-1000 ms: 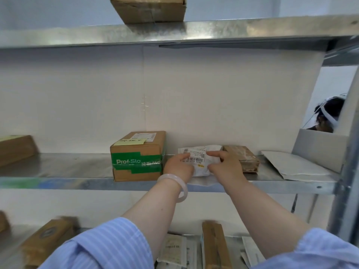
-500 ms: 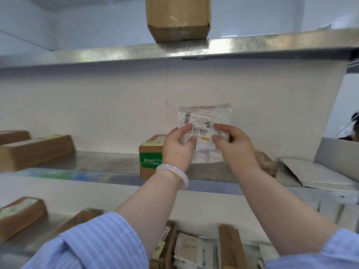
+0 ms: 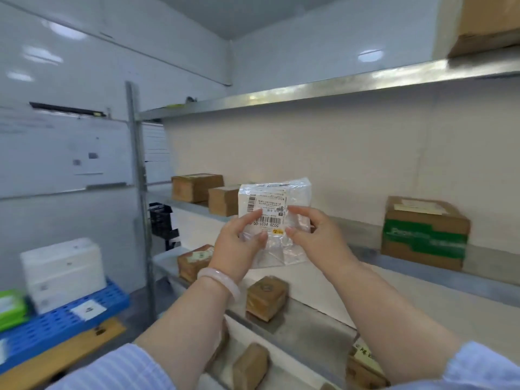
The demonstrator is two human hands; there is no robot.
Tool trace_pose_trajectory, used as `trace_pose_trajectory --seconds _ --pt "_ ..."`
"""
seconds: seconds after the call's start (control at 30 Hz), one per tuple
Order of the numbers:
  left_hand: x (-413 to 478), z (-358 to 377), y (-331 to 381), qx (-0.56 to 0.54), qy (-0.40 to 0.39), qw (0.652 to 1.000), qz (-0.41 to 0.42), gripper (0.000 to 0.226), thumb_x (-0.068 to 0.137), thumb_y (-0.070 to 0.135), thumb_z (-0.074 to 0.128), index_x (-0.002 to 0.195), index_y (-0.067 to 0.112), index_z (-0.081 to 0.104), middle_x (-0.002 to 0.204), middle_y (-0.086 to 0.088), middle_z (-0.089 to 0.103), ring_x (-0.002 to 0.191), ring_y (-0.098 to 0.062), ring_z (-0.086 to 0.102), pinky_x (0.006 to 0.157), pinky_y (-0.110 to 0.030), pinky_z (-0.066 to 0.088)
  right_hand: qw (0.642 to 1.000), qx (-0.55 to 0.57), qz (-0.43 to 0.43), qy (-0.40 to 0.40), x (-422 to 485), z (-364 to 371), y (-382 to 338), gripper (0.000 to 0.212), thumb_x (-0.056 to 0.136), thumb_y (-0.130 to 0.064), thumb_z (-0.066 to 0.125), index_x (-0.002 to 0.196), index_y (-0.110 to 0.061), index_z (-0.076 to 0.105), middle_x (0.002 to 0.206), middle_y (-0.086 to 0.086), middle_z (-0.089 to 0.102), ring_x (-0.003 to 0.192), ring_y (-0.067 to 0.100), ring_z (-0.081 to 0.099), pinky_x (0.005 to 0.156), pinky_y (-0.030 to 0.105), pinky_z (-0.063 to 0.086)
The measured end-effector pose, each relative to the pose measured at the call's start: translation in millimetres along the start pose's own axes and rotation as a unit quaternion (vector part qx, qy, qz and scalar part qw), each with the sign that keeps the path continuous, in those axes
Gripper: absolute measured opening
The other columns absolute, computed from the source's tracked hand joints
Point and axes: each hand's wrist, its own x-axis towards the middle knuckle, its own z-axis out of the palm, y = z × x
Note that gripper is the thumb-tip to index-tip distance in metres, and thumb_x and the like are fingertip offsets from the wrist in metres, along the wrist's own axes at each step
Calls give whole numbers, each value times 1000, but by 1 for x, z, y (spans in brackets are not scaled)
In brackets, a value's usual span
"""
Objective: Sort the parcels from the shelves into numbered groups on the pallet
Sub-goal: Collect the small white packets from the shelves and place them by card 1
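Observation:
A clear plastic parcel [image 3: 277, 202] with a white barcode label is held upright in front of the metal shelves [image 3: 422, 243]. My left hand [image 3: 239, 243] pinches its left edge and my right hand [image 3: 318, 237] pinches its right edge, thumbs on the label. The blue pallet [image 3: 64, 322] lies on the floor at the lower left, bearing white boxes [image 3: 63, 271], a green packet [image 3: 11, 308] and a paper slip [image 3: 88, 308].
Brown boxes [image 3: 197, 187] sit on the middle shelf to the left, a green-taped box [image 3: 425, 232] to the right. More brown parcels [image 3: 267, 298] lie on the lower shelves. A shelf post [image 3: 139, 192] stands between the pallet and the shelves. A whiteboard [image 3: 62, 153] hangs at left.
Both hands lifted the plastic parcel off the middle shelf and raised it. My view has swung left, so the pallet and whiteboard now show.

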Motion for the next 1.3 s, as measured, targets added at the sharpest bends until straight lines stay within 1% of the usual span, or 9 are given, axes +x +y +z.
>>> trace_pose_trajectory --seconds 0.13,0.27,0.4,0.5,0.67,0.77,0.87,1.0,1.3 --pt "-34 -133 -52 56 55 995 -62 45 86 12 68 120 41 59 128 9 54 119 -3 50 105 -24 40 995 30 31 -94 -13 145 -9 41 84 -10 71 118 -31 63 111 -13 62 100 8 63 88 31 55" --pt "-86 -260 -85 114 127 978 -118 45 87 9 67 124 33 58 126 10 53 115 2 47 86 6 32 979 48 34 -197 -40 290 -23 42 82 -10 71 109 -42 63 112 -10 63 98 10 65 87 35 56" --pt "-140 -374 -113 156 206 950 -176 44 86 9 68 126 28 59 130 8 53 118 0 45 85 7 28 955 41 24 -293 -76 417 -45 42 83 -12 69 116 -36 61 113 -13 61 94 2 61 72 11 49" --pt "-178 -445 -126 188 265 921 -212 44 87 12 68 124 33 58 129 13 50 120 -1 43 91 -3 29 932 37 23 -360 -104 502 -61 44 82 -16 69 119 -36 58 119 -13 57 105 8 58 87 25 51" --pt "-225 -541 -145 224 341 876 -258 45 89 11 65 130 28 57 128 15 50 114 3 40 70 10 30 889 23 -22 -456 -135 622 -87 49 82 -17 70 124 -35 56 124 -15 50 112 3 47 95 24 43" --pt "-243 -594 -163 233 378 852 -277 45 89 9 65 129 28 58 127 15 50 114 3 40 69 6 34 868 32 -25 -496 -148 687 -93 49 81 -19 72 124 -37 55 128 -10 47 113 7 49 96 29 48" --pt "-252 -648 -181 247 403 830 -298 45 89 9 65 129 29 57 130 14 48 118 1 38 87 -7 33 847 58 -15 -528 -153 751 -98 45 82 -16 72 118 -39 57 124 -7 48 106 9 52 82 21 49" --pt "-260 -719 -208 260 432 802 -322 45 89 10 65 127 33 57 135 9 49 123 -6 44 87 -12 38 821 69 -6 -567 -156 841 -108 43 81 -16 72 109 -44 56 124 -4 53 106 13 55 90 36 53" --pt "-295 -869 -260 299 478 716 -413 45 88 17 67 127 37 56 132 5 48 126 -13 43 97 -23 36 757 56 -5 -651 -185 1015 -134 43 86 -23 65 124 -38 52 130 -3 50 112 15 53 93 34 51"
